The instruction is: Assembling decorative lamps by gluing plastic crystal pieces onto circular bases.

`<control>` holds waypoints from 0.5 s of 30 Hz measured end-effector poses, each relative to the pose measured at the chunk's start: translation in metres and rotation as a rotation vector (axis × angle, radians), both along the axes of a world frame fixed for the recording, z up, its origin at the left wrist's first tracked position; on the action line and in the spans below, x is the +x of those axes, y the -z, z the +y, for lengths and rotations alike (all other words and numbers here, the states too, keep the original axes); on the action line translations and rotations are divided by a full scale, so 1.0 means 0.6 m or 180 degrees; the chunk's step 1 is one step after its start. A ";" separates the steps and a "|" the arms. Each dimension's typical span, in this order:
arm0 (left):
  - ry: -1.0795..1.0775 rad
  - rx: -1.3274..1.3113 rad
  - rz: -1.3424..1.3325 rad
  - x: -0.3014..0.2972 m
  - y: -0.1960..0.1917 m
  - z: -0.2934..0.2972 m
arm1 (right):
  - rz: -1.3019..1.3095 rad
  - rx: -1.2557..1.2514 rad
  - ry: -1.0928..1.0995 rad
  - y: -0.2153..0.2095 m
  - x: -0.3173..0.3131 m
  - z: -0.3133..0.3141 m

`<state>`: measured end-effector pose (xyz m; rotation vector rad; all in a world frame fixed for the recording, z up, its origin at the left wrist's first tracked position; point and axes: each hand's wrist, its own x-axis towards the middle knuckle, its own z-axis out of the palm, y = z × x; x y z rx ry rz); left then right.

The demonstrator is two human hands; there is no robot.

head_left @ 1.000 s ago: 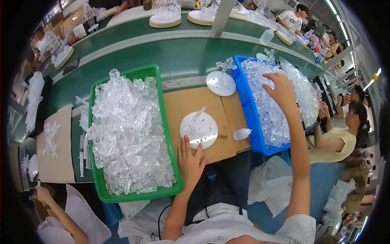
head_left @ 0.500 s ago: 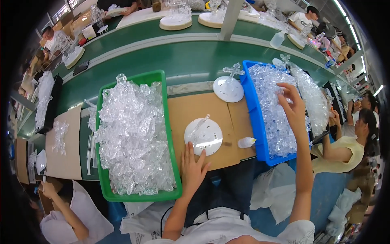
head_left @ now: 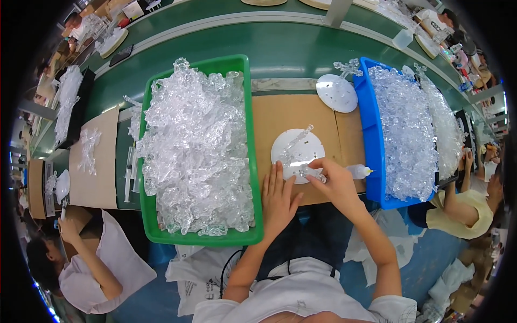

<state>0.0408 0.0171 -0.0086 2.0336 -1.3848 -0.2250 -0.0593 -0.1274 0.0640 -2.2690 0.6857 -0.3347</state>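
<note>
A white round disc (head_left: 315, 146) with small holes lies on a cardboard sheet (head_left: 269, 118) in front of me. A clear plastic stem (head_left: 298, 139) sits on it, tilted toward the upper right. My left hand (head_left: 278, 204) is open, its fingertips at the disc's lower-left edge. Over the disc's lower-right edge, my right hand (head_left: 340, 187) pinches a small clear plastic piece (head_left: 312, 173). Right beside that hand lies a white squeeze bottle (head_left: 357, 171) with a yellow tip.
A green bin (head_left: 251, 156) of clear plastic pieces stands left, a blue bin (head_left: 372, 141) of smaller ones right. Another white disc (head_left: 336, 92) with a clear branched piece lies at the back. Syringes (head_left: 131, 171) lie beyond the green bin. Co-workers sit on both sides.
My right hand has come from above the blue bin down to the disc, with a clear piece in its fingers. My left hand stays at the disc's edge. The whole view has shifted.
</note>
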 end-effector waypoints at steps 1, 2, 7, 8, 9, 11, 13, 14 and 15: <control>-0.0035 -0.0098 0.0117 0.000 0.001 0.001 | 0.0003 0.0009 -0.0007 0.006 0.004 0.001; -0.0072 -0.0197 0.0237 -0.001 0.001 0.001 | 0.0003 -0.0254 -0.0021 0.016 0.008 0.002; -0.0070 -0.0304 0.0295 -0.001 0.002 0.003 | 0.0021 -0.0615 -0.0189 0.028 0.020 0.001; -0.0079 -0.0374 0.0314 -0.001 0.003 0.003 | -0.0153 -0.0818 -0.0324 0.032 0.023 -0.002; -0.0076 -0.0368 0.0316 -0.001 0.003 0.003 | -0.0328 -0.1020 -0.0458 0.034 0.025 -0.003; -0.0054 -0.0303 0.0217 -0.001 0.000 0.002 | -0.0082 -0.0974 -0.0414 0.030 0.028 0.001; 0.0007 -0.0090 0.0011 0.002 -0.006 0.001 | 0.0165 -0.0927 -0.0364 0.031 0.028 0.002; 0.0068 0.0101 -0.0195 0.001 -0.010 -0.001 | 0.0179 -0.0887 -0.0344 0.033 0.026 -0.003; 0.0085 0.0092 -0.0192 -0.001 -0.011 -0.002 | 0.0193 -0.0850 -0.0319 0.031 0.023 -0.005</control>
